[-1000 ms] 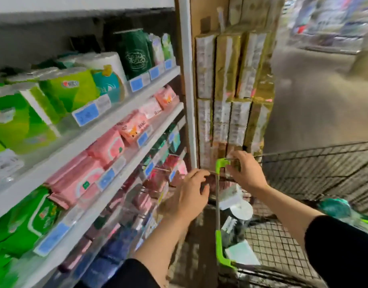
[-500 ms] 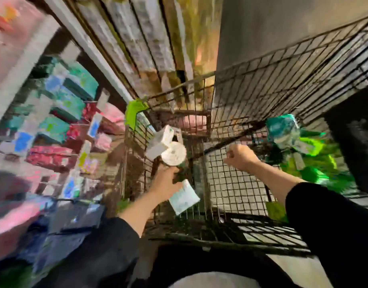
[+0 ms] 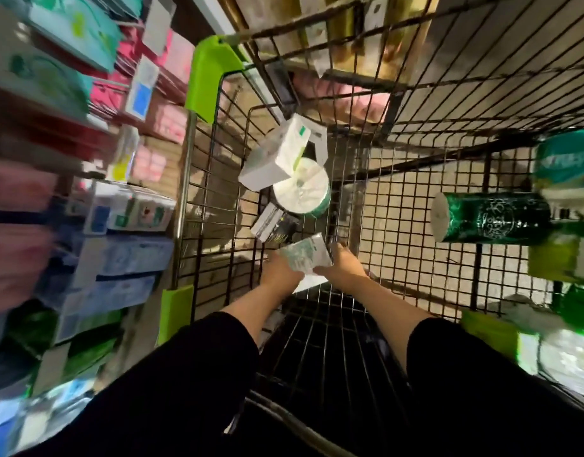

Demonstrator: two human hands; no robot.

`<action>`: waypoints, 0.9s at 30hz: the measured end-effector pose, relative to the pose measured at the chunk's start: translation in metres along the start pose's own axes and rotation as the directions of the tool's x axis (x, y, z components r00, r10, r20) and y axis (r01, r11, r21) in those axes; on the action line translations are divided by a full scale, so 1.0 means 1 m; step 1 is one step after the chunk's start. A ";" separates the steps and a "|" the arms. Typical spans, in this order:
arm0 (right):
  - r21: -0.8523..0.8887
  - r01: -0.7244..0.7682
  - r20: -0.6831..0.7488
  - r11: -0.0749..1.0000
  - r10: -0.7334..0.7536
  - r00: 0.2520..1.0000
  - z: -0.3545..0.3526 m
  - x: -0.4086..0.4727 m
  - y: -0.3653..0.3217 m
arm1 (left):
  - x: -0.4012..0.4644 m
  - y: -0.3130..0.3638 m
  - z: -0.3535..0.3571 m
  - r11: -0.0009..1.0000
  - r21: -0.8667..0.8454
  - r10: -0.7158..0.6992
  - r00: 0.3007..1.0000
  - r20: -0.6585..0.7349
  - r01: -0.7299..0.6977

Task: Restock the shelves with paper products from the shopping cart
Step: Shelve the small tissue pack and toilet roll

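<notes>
I look straight down into the wire shopping cart (image 3: 412,179). My left hand (image 3: 279,270) and my right hand (image 3: 341,267) both reach to the cart's floor and grip a flat pale-green tissue pack (image 3: 305,258) between them. Beyond it lie a white boxed pack (image 3: 277,153), a white paper roll (image 3: 302,191) and a small dark-and-white pack (image 3: 270,222). At the right side of the cart rest a dark green wrapped roll (image 3: 491,217) and a teal pack (image 3: 564,163). The shelves (image 3: 86,179) with pink, teal and blue packs run along the left, blurred.
Green plastic corner guards (image 3: 211,77) mark the cart's left rim. Stacked gold-wrapped packs (image 3: 343,28) stand beyond the cart's far end. More green and white packs (image 3: 564,354) lie at the near right of the cart. Tiled floor shows through the mesh.
My view swung from the shelves down into the cart. Both hands left the cart's rim, dropped to the bottom and closed on the flat tissue pack.
</notes>
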State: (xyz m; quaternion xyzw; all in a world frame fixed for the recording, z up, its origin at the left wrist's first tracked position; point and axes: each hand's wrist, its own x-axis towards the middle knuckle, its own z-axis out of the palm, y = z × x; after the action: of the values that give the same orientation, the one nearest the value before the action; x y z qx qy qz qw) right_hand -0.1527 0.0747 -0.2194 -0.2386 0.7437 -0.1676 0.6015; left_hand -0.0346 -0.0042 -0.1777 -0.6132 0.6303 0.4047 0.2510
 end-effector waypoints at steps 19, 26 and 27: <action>0.720 0.131 -0.061 0.682 -0.125 0.990 -0.078 -0.041 0.021 | -0.026 0.048 -0.005 0.619 -0.722 0.044 0.904 0.425 0.310; 0.654 0.315 -0.231 0.688 -0.214 0.949 -0.112 -0.067 0.042 | -0.039 0.094 0.018 0.611 -0.734 0.146 0.869 0.473 0.297; 0.588 0.337 -0.279 0.735 -0.208 0.938 -0.115 -0.069 0.049 | -0.037 0.098 0.024 0.650 -0.725 0.166 0.889 0.428 0.228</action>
State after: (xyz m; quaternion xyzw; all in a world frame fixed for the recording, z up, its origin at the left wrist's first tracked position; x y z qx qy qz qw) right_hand -0.2613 0.1493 -0.1645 -0.1139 0.6568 -0.5145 0.5394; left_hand -0.1299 0.0286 -0.1405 -0.5588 0.3140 0.7582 0.1194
